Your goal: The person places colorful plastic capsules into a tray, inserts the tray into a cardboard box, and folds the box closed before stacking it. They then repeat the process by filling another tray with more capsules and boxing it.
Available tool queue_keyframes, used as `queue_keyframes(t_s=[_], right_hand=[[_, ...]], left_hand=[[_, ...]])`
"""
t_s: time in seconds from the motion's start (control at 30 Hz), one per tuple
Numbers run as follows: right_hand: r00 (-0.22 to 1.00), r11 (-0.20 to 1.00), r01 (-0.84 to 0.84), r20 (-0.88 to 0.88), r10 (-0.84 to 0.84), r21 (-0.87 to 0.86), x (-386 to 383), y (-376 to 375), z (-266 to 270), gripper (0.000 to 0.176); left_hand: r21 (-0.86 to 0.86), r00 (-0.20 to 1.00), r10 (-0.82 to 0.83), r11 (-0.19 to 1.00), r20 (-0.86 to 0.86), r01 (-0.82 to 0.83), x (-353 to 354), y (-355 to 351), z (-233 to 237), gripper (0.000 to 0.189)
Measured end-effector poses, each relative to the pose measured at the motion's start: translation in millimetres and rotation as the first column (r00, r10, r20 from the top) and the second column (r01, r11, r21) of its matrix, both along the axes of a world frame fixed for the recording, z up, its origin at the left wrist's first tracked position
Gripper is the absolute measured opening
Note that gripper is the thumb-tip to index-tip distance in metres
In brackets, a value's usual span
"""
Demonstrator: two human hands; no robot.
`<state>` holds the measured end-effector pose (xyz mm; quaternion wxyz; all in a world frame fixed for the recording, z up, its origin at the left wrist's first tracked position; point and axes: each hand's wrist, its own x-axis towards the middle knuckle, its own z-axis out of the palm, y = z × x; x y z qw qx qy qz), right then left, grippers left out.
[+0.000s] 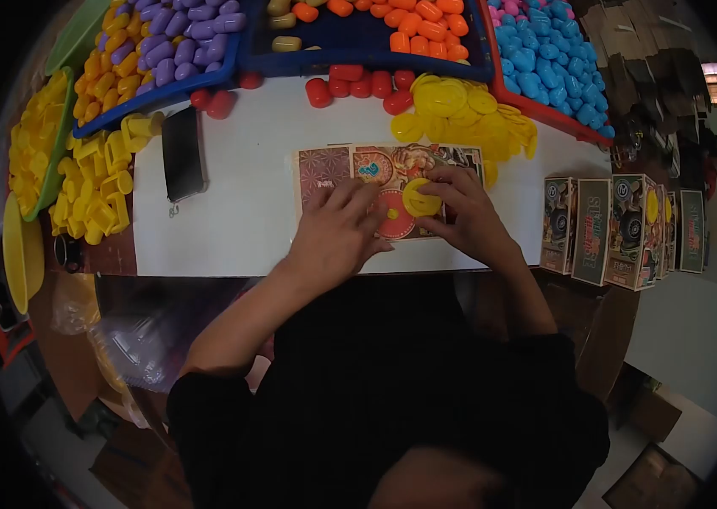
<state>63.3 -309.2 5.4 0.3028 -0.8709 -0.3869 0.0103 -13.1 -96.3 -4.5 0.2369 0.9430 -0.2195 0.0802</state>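
A printed card sheet (322, 170) with a patterned left part and colourful pictures lies flat on the white tabletop (239, 220). My left hand (337, 225) rests on its left half, fingers spread and palm down. At the right half, my right hand (468, 212) has its fingers curled round the edge of a yellow disc (420, 197), which lies over the printed picture. A red round shape with a small yellow centre shows on the sheet between my hands. Behind the sheet is a pile of yellow discs (477, 123).
Trays of purple and yellow (180, 47), orange (430, 30) and blue pieces (545, 59) line the back. Red pieces (358, 85) lie before them. A black phone (183, 154) and yellow parts (95, 187) are left; printed boxes (593, 229) stand right.
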Motion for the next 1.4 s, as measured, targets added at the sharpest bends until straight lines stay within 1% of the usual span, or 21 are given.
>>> queue_keyframes(t_s=[0.17, 0.23, 0.33, 0.47, 0.57, 0.63, 0.77, 0.83, 0.9, 0.93, 1.0, 1.07, 1.13, 1.17, 1.2, 1.23, 1.27, 1.3, 1.33, 1.37, 1.4], right_hand=[[0.999, 0.995, 0.035, -0.014, -0.034, 0.089, -4.6, -2.1, -16.2, 0.035], [0.999, 0.987, 0.052, -0.02, -0.049, 0.151, -10.9, 6.5, -20.8, 0.037], [0.998, 0.976, 0.058, -0.027, -0.054, 0.208, -22.8, 18.0, -26.2, 0.039], [0.999, 0.977, 0.04, -0.019, -0.036, 0.209, -25.4, 21.2, -28.4, 0.038], [0.997, 0.976, 0.021, -0.081, -0.004, 0.218, -22.2, 17.5, -25.9, 0.035], [0.992, 0.976, 0.01, -0.128, 0.018, 0.216, -15.3, 11.7, -23.5, 0.033], [0.913, 0.983, -0.177, -0.366, 0.18, 0.044, 13.9, 6.2, -10.2, 0.026], [0.884, 0.969, -0.243, -0.421, 0.203, -0.042, 16.7, 14.8, -4.8, 0.024], [0.965, 0.884, -0.241, -0.195, 0.175, -0.401, 5.1, 27.6, -4.7, 0.021], [0.966, 0.884, -0.241, -0.19, 0.177, -0.4, -4.0, 30.3, -8.1, 0.021], [0.988, 0.943, -0.028, 0.132, 0.076, -0.333, -22.1, 32.4, -16.7, 0.024], [0.991, 0.936, -0.02, 0.115, 0.064, -0.351, -23.2, 31.7, -15.3, 0.023], [0.993, 0.932, -0.016, 0.102, 0.057, -0.363, -15.1, 22.8, -12.6, 0.022], [0.94, 0.992, -0.092, -0.337, 0.059, -0.082, 0.6, 7.1, -10.1, 0.025], [0.702, 0.976, -0.037, -0.69, 0.178, 0.215, 10.4, -0.4, -7.7, 0.027], [0.716, 0.971, -0.035, -0.672, 0.188, 0.235, 10.1, 0.9, -4.8, 0.027], [0.721, 0.927, 0.129, -0.675, 0.156, 0.352, 5.5, 1.0, -1.5, 0.033], [0.706, 0.849, 0.288, -0.697, 0.124, 0.443, -7.0, -1.6, -0.1, 0.038], [0.675, 0.742, 0.443, -0.732, 0.093, 0.503, -23.8, -4.5, 1.9, 0.044], [0.67, 0.746, 0.443, -0.737, 0.093, 0.497, -38.0, -3.8, 8.8, 0.044], [0.954, 0.849, 0.173, -0.3, -0.018, 0.5, -49.7, 4.3, 27.0, 0.039]], left_hand=[[-0.071, 0.988, -0.111, 0.992, -0.106, 0.104, 17.3, 17.1, -3.9, 0.057], [-0.14, 0.979, -0.002, 0.99, -0.204, -0.028, 15.8, 13.8, 2.0, 0.069], [-0.194, 0.975, 0.002, 0.98, -0.221, -0.046, 15.0, 13.2, -1.8, 0.078], [-0.191, 0.981, -0.02, 0.981, -0.192, -0.017, 15.1, 13.6, -1.2, 0.075], [-0.308, 0.952, 0.021, 0.944, -0.306, -0.12, 24.5, 14.6, -1.2, 0.057], [-0.147, 0.918, -0.034, 0.989, -0.395, -0.027, 39.7, 15.6, -1.9, 0.036], [0.04, 0.863, -0.001, 0.999, -0.505, 0.025, 70.0, 0.2, 15.4, 0.029], [0.279, 0.761, 0.111, 0.956, -0.639, 0.095, 81.8, -6.2, 27.3, 0.032], [0.289, 0.78, 0.103, 0.952, -0.617, 0.103, 84.1, -6.7, 25.8, 0.031], [0.299, 0.794, 0.096, 0.948, -0.6, 0.112, 84.4, -6.7, 25.4, 0.031], [0.343, 0.776, 0.14, 0.934, -0.615, 0.103, 83.9, -11.2, 30.3, 0.032], [0.387, 0.758, 0.183, 0.917, -0.626, 0.097, 79.7, -11.3, 31.4, 0.032], [0.181, 0.895, 0.013, 0.981, -0.446, 0.076, 68.7, 4.0, 23.7, 0.048], [0.194, 0.9, 0.024, 0.979, -0.434, 0.068, 61.6, 12.4, 17.3, 0.048], [0.123, 0.975, 0.209, 0.972, -0.071, -0.2, 52.8, 22.6, 6.7, 0.056], [-0.043, 0.874, 0.394, 0.916, 0.285, -0.4, 46.9, 36.0, -5.8, 0.064], [-0.093, 0.842, 0.526, 0.85, 0.115, -0.518, 41.5, 53.5, -24.9, 0.067], [-0.093, 0.84, 0.529, 0.848, 0.119, -0.521, 35.0, 59.4, -18.1, 0.067], [-0.325, 0.812, 0.474, 0.751, -0.341, -0.575, 24.7, 61.1, -7.1, 0.061], [-0.471, 0.675, 0.228, 0.562, -0.702, -0.68, 16.4, 60.3, 7.0, 0.055], [-0.471, 0.675, 0.229, 0.562, -0.701, -0.68, 9.7, 51.6, 30.8, 0.055]])
